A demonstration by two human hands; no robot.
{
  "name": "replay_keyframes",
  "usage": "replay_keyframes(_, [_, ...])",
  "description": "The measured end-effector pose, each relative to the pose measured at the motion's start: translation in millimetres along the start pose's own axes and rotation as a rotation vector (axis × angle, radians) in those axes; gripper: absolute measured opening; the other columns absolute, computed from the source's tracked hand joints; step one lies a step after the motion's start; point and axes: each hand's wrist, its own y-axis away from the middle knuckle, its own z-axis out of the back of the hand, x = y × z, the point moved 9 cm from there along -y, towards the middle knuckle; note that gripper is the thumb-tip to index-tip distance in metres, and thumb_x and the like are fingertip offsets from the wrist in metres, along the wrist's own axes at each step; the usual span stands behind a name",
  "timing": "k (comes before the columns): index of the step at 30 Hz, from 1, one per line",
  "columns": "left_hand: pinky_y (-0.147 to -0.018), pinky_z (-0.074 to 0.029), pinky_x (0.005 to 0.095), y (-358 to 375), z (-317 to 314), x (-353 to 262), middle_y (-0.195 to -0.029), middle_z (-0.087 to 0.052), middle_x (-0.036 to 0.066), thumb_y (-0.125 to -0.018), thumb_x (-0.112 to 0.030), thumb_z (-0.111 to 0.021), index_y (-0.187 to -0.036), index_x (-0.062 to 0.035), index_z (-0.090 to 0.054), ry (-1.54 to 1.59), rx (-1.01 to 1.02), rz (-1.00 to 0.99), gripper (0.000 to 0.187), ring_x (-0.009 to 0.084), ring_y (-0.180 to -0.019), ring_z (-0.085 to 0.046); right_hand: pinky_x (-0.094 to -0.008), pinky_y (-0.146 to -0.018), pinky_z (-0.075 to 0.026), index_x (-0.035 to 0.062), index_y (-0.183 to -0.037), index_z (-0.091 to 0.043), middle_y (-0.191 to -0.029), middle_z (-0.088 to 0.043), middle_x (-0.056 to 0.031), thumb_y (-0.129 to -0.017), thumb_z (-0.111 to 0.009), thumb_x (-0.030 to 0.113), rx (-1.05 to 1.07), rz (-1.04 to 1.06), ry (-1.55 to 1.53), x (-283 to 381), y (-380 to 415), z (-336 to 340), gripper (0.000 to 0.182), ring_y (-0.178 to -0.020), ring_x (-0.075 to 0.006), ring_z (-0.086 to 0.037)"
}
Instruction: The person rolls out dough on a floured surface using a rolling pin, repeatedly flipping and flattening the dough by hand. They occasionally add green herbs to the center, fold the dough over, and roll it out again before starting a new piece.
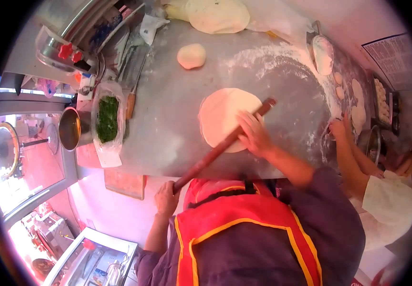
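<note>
Ideally, apply even pressure along the pin (210, 156) across the dough (220, 112), mid-table, the worker's left hand (166, 198) wrapped round the near-left end, right hand (255, 134) laid flat, fingers extended, toward the far-right.

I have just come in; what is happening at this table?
A person has a long reddish-brown wooden rolling pin across a flat, round, pale sheet of dough on a grey metal worktop. The left hand grips the pin's near end; the right hand lies over the pin where it crosses the dough. A pale rounded lump of dough sits farther back. To the right, a co-worker's bare arm reaches onto the worktop.
</note>
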Motion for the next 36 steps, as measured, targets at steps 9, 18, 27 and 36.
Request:
replay_keyframes(9, [-0.066, -0.049, 0.0473, 5.9, -22.1, -0.8, -0.08, -0.068, 0.015, -0.084, -0.038, -0.07, -0.091, -0.0077, -0.059, -0.014, 0.222, 0.047, 0.033, 0.0362, -0.076, -0.066, -0.0573, -0.114, -0.024, 0.0067, -0.14, -0.047, -0.147, -0.044, -0.0145, -0.09, -0.058, 0.024, 0.035, -0.038, 0.123, 6.0, -17.0, -14.9, 0.054, -0.138, -0.0329, -0.038])
replay_keyframes(18, [-0.069, -0.05, 0.0477, 23.1, -21.7, 1.8, -0.081, -0.068, 0.018, -0.082, -0.038, -0.071, -0.088, -0.007, -0.064, 0.095, 0.185, 0.093, 0.032, 0.0385, -0.079, -0.065, -0.0609, -0.113, -0.018, 0.0052, -0.145, -0.041, -0.152, -0.038, -0.0142, -0.09, -0.057, 0.022, 0.171, 0.01, 0.017, 20.5, 18.1, -2.0, 0.059, -0.142, -0.0333, -0.033])
replay_keyframes(27, [-0.065, -0.048, 0.0475, -8.5, 60.1, 43.2, -0.074, -0.066, 0.017, -0.081, -0.03, -0.076, -0.09, -0.0068, -0.065, 0.103, -0.272, 0.259, 0.027, 0.0384, -0.076, -0.064, -0.0559, -0.112, -0.027, 0.0071, -0.137, -0.049, -0.141, -0.05, -0.0139, -0.091, -0.06, 0.022, -0.305, 0.259, -0.035, 66.9, -223.4, -62.8, 0.05, -0.13, -0.0336, -0.045])
replay_keyframes(36, [-0.078, -0.048, 0.0461, -56.8, 89.5, 32.3, -0.092, -0.066, 0.018, -0.082, -0.024, -0.071, -0.105, -0.0029, -0.066, 0.099, -0.28, 0.376, 0.032, 0.0352, -0.093, -0.061, -0.04, -0.08, -0.05, 0.0024, -0.115, -0.057, -0.106, -0.064, -0.0167, -0.08, -0.075, 0.024, -0.144, -0.691, -0.142, -130.8, -48.1, -11.8, 0.045, -0.095, -0.029, -0.062])
